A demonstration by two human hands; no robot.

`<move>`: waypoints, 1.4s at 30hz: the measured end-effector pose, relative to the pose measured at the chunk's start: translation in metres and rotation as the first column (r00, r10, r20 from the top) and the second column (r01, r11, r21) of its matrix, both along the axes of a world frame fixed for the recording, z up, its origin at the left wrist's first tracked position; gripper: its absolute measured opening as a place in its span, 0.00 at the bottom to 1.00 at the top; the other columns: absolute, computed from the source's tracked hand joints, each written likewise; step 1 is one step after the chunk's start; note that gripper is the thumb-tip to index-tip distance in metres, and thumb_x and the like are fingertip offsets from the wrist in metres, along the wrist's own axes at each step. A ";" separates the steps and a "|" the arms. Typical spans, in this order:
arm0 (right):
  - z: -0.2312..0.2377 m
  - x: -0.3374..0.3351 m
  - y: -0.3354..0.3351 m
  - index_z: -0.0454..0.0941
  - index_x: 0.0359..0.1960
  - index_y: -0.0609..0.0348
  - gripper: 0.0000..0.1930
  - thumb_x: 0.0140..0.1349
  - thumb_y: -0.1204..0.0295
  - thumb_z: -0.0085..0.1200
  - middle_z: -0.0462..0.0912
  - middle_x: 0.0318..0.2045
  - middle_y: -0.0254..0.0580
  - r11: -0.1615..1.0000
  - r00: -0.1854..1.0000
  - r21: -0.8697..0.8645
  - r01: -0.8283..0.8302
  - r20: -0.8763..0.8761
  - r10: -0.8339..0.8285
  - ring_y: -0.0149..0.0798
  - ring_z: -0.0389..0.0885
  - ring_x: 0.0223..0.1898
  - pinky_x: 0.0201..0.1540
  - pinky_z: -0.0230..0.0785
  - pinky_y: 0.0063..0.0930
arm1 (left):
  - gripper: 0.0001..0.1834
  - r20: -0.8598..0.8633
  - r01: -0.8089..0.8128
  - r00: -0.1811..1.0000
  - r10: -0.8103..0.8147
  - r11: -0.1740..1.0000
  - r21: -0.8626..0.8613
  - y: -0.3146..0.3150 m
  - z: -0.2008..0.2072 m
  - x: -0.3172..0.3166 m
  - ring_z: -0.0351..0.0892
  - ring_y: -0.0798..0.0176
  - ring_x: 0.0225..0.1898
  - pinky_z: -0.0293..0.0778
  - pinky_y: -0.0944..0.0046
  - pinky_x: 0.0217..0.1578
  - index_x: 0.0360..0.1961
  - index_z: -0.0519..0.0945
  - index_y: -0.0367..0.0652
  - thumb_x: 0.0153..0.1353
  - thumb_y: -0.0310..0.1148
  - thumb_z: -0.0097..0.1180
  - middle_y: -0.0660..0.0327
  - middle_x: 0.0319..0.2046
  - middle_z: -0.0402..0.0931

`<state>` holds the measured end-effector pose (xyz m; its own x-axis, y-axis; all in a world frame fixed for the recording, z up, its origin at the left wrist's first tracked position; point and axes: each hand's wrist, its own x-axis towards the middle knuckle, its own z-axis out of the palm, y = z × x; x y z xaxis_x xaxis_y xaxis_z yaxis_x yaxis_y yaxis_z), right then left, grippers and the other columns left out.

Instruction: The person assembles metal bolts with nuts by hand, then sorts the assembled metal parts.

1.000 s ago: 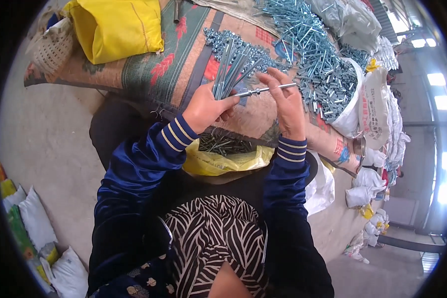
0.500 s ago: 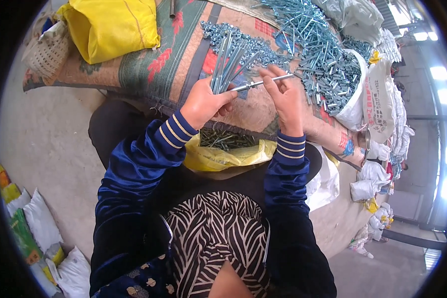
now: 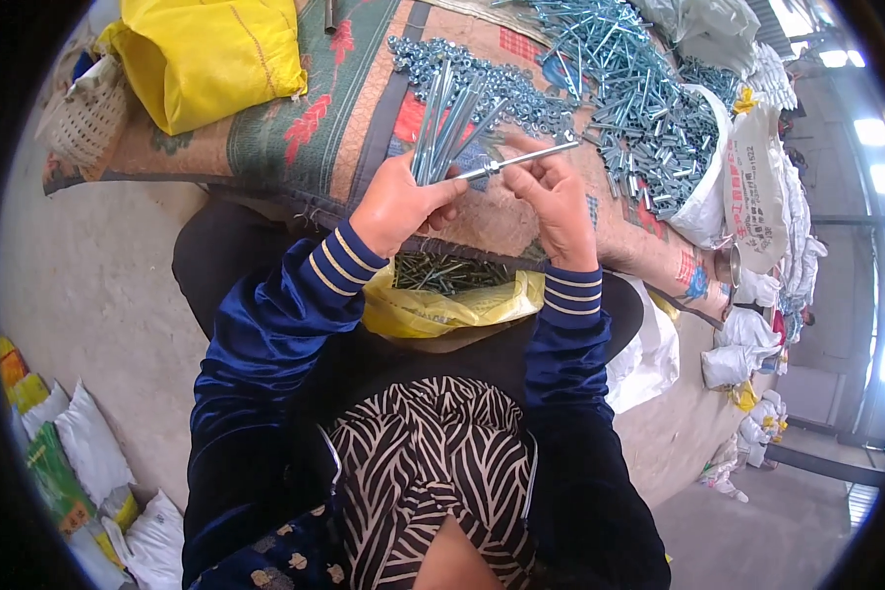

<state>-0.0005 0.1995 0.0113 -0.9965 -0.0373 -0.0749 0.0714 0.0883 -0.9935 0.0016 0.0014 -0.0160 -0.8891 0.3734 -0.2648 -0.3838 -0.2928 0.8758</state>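
Note:
My left hand is closed around a bundle of long, thin silvery bolts, which stick up and fan out above the fist. Between its thumb and fingers one more bolt is pinched, pointing right, with a nut partway along it. My right hand has bent fingers against this bolt's shaft, just right of the nut. Both hands are raised over the near edge of a patterned quilt. Beyond them lies a spread of small nuts.
A large pile of bolts and short metal sleeves lies at the far right, beside a white sack. In my lap sits a yellow bag of darker bolts. Another yellow bag stands far left; packed sacks line the floor.
My right hand's fingers, blurred and more spread before, have curled in on the bolt shaft and moved slightly left. The left hand keeps its bundle. The view has shifted a little.

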 end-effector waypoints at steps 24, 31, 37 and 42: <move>-0.027 -0.023 0.155 0.81 0.33 0.59 0.10 0.50 0.69 0.58 0.82 0.28 0.45 -0.030 0.884 0.889 0.457 -0.457 -0.093 0.49 0.80 0.32 0.37 0.71 0.38 | 0.15 0.052 0.147 0.989 -0.140 0.978 -0.150 0.005 -0.001 0.001 0.72 0.74 0.17 0.62 0.75 0.15 0.43 0.74 0.41 0.58 0.38 0.57 0.66 0.21 0.75; 0.013 -0.017 0.071 0.81 0.40 0.61 0.10 0.56 0.79 0.52 0.79 0.36 0.37 0.874 0.932 0.451 0.182 -0.364 -0.006 0.32 0.76 0.37 0.41 0.67 0.23 | 0.13 0.071 0.317 0.948 -0.310 0.940 -0.123 0.006 -0.004 -0.003 0.70 0.74 0.16 0.63 0.75 0.15 0.41 0.75 0.41 0.58 0.35 0.59 0.66 0.19 0.73; 0.034 -0.015 0.040 0.78 0.42 0.63 0.10 0.59 0.79 0.51 0.78 0.36 0.32 0.794 0.867 0.571 -0.211 -0.267 0.422 0.26 0.74 0.38 0.43 0.66 0.19 | 0.12 0.025 0.377 0.926 -0.377 0.916 -0.140 0.002 -0.005 -0.001 0.69 0.74 0.16 0.62 0.74 0.15 0.40 0.76 0.40 0.59 0.35 0.59 0.67 0.18 0.70; 0.029 -0.014 0.043 0.77 0.41 0.64 0.09 0.59 0.75 0.55 0.80 0.29 0.35 0.997 0.994 0.073 0.029 -0.103 -0.021 0.27 0.78 0.29 0.34 0.72 0.17 | 0.10 0.040 0.305 0.952 -0.305 0.952 -0.007 -0.001 0.009 0.001 0.70 0.74 0.17 0.63 0.74 0.14 0.37 0.76 0.41 0.59 0.35 0.58 0.67 0.19 0.71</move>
<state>-0.0143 0.2425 0.0401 -0.9996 -0.0107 0.0261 -0.0275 0.1612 -0.9865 0.0028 0.0001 -0.0065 -0.7225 0.6218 -0.3022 -0.4859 -0.1458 0.8618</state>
